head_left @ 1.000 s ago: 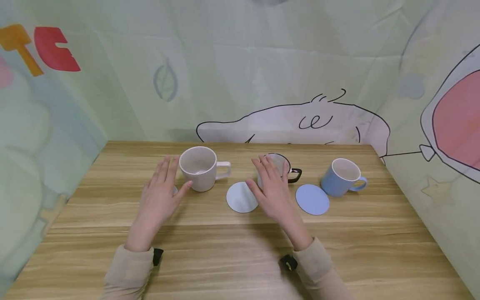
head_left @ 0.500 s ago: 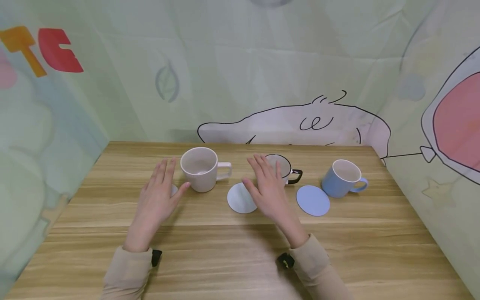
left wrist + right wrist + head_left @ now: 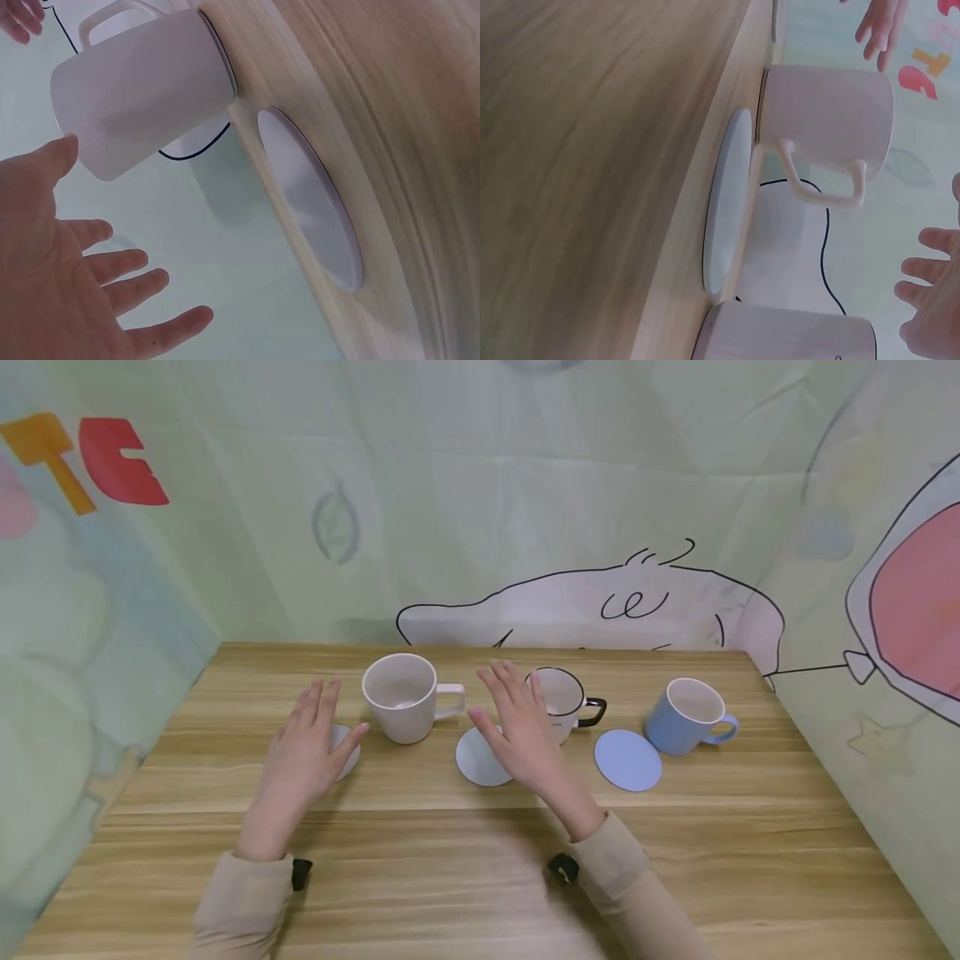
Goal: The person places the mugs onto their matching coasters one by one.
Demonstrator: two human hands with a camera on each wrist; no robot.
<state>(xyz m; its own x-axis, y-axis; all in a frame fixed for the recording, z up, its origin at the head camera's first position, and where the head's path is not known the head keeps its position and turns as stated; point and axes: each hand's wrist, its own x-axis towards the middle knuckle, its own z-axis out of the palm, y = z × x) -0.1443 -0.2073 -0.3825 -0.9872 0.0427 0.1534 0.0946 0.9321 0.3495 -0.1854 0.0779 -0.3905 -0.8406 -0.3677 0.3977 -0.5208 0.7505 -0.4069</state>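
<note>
Compared with a second ago, both hands have been shifted a little toward the left, while no mug or coaster has been displaced on the table point(image 3: 420, 885). By the left hand point(image 3: 298, 758), the fingers are held extended and slightly apart, with the thumb set wide; nothing is gripped. More of the pale left coaster point(image 3: 311, 201), previously almost hidden beneath this hand, is now exposed. The large white mug point(image 3: 405, 714) is seen just beside the thumb, between the left and middle coasters.

The right hand point(image 3: 523, 742) is likewise held spread above the table, with nothing pinched. By its shift, the black-handled mug point(image 3: 564, 697), formerly largely covered, has been mostly uncovered, whereas the right edge of the pale middle coaster point(image 3: 475, 762) is now overlapped in the head view.

Farther right, the blue coaster point(image 3: 627, 761) and the blue mug point(image 3: 677, 727) are left standing close together, unchanged, the mug placed behind and to the right of the coaster.
</note>
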